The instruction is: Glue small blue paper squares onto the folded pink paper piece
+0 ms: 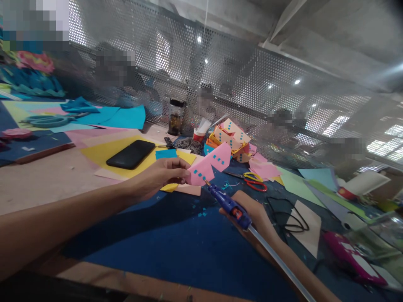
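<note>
My left hand (170,174) pinches the left end of a pink paper cutout (209,165), held up above the table. Small blue squares are stuck on the cutout in short rows, and a notch cuts into its lower edge. In my right hand (252,205) is a blue glue gun (228,203), a long clear glue stick (277,258) coming out of its back. The gun's nozzle is at the cutout's lower edge, close to a blue square; whether they touch I cannot tell. Loose blue paper squares (202,212) lie on the blue mat (176,239) below.
A black phone (131,154) rests on yellow paper. Behind are a jar (175,117), a paper cup (199,135) and a folded paper piece (231,136). Scissors (255,181), a black cable (291,224) and a magenta object (352,256) lie right; blue-handled scissors (50,121) lie left.
</note>
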A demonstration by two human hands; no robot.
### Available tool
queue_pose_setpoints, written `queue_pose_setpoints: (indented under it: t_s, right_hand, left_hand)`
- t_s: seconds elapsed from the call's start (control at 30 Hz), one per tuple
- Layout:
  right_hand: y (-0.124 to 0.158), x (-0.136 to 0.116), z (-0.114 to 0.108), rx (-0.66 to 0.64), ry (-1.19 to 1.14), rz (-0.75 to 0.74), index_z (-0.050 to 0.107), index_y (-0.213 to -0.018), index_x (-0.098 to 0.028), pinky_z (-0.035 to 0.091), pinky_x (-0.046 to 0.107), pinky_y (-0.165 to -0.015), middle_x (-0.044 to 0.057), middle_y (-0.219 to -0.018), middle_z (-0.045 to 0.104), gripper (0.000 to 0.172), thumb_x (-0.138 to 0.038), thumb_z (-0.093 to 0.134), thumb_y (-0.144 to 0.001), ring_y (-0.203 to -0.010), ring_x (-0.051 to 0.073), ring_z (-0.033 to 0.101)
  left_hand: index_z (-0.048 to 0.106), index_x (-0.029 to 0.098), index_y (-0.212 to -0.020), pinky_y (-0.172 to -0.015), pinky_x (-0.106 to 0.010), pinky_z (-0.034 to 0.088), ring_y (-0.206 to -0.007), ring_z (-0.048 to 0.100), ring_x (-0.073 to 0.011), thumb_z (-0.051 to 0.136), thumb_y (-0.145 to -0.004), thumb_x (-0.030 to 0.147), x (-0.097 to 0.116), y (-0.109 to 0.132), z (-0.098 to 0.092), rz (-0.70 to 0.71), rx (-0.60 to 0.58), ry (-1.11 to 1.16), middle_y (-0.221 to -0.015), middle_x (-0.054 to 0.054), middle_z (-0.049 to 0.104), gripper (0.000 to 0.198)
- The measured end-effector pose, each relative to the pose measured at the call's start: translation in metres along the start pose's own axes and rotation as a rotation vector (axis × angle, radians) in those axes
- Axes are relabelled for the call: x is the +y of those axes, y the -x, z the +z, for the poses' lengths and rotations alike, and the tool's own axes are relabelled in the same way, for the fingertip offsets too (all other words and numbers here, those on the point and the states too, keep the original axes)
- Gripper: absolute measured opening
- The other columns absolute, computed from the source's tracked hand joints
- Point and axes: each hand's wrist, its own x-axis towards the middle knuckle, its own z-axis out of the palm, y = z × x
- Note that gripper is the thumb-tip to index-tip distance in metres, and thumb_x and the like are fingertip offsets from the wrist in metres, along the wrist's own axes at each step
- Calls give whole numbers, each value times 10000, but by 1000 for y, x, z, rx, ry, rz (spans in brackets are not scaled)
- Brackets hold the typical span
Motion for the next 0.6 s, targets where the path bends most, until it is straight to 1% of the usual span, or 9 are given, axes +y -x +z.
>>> queue_pose_setpoints:
  t_s: [0.2,0.43,0.6]
  right_hand:
    - [1,3,3,20,12,-25,592,-835,-203,403,218,-638,-8,-778,568,71,-147,633,-852,-659,126,532]
    - [1,5,4,17,15,-33,587,-830,-204,387,212,-627,-17,-773,560,128,-86,635,-816,-661,120,541]
    - [1,3,3,12,21,-46,593,-842,-200,391,214,-629,-11,-784,566,102,-107,634,-830,-674,123,548]
  left_hand:
    - [679,159,-866,-767,-260,474,-740,624,-131,761,-771,238,-1,0,0,-5,-7,0,-785,-25,711,148]
    - [676,162,-864,-762,-256,468,-740,622,-125,754,-776,230,1,2,2,-12,-12,1,-786,-21,704,136]
    - [674,159,-865,-754,-260,466,-727,618,-124,756,-774,234,1,2,2,-11,-23,7,-780,-23,702,143]
